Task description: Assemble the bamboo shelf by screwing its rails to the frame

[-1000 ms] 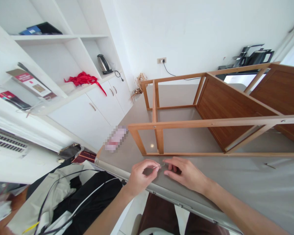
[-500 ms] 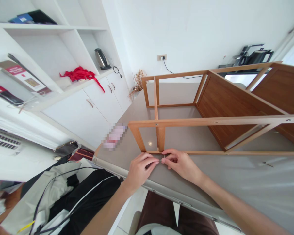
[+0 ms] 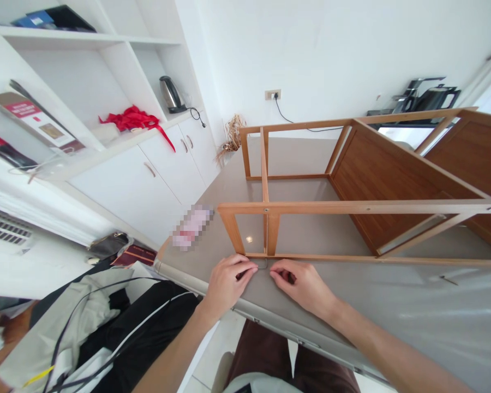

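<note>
My left hand (image 3: 228, 279) pinches a thin, bent metal hex key (image 3: 263, 267) by one end, low at the bottom rail of the wooden frame (image 3: 319, 207). The key's short bend points up beside the rail. My right hand (image 3: 305, 285) is just to the right, apart from the key, thumb and forefinger pressed together; whether something small is between them is hidden. The frame lies on the grey tabletop (image 3: 225, 240), with screw holes along its upper rail and wooden panels inside it.
Another slim metal piece (image 3: 449, 280) lies on the tabletop at right. A blurred pink packet (image 3: 193, 226) lies near the left corner. Left of the table are piled clothes and cables (image 3: 118, 333). White shelves (image 3: 73, 82) hold a kettle (image 3: 172, 94) and red ribbon (image 3: 133, 119).
My right hand has drawn slightly away from the hex key, and its raised forefinger has curled in. My left hand has shifted slightly left with the key.
</note>
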Tool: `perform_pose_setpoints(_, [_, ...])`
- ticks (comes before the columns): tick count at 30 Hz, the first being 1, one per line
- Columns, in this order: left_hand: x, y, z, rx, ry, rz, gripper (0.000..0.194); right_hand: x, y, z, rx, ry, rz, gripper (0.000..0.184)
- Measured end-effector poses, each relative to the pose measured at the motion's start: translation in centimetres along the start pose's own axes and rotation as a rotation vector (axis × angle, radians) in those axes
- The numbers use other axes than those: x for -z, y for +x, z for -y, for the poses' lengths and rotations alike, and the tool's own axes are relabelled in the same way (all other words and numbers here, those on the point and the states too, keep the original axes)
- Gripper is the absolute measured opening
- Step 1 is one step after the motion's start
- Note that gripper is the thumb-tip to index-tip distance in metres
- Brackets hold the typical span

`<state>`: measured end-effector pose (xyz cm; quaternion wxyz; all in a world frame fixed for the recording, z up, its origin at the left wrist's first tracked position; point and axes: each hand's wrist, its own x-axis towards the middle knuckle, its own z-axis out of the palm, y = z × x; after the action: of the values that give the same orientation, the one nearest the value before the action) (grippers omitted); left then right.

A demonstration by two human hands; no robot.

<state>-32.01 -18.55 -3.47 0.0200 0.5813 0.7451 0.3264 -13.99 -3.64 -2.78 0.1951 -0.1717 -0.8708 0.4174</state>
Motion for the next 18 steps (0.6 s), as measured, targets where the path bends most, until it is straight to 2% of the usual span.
perform_pose_setpoints(18, [-0.19, -0.18, -0.44, 0.048, 0.044, -0.001, 0.014, 0.19, -0.25, 0.04, 0.031, -0.038, 0.005, 0.018])
